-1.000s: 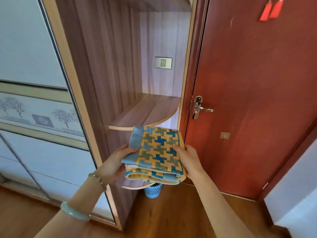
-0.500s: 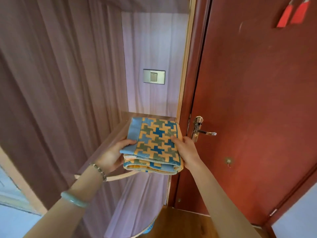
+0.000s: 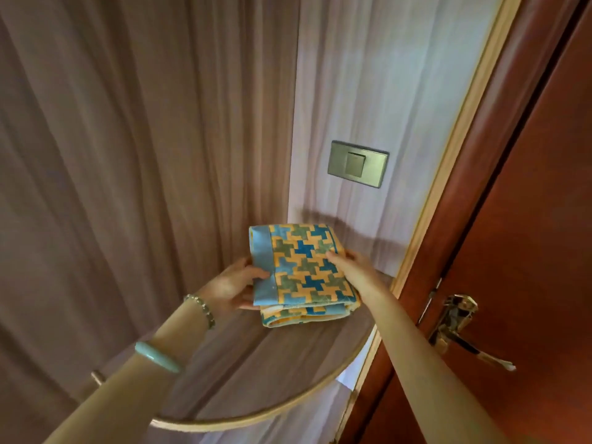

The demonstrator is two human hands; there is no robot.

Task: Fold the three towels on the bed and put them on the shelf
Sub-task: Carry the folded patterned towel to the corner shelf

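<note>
1 head-worn view, close, angled forward and down onto the corner shelf [image 3: 256,373].
</note>
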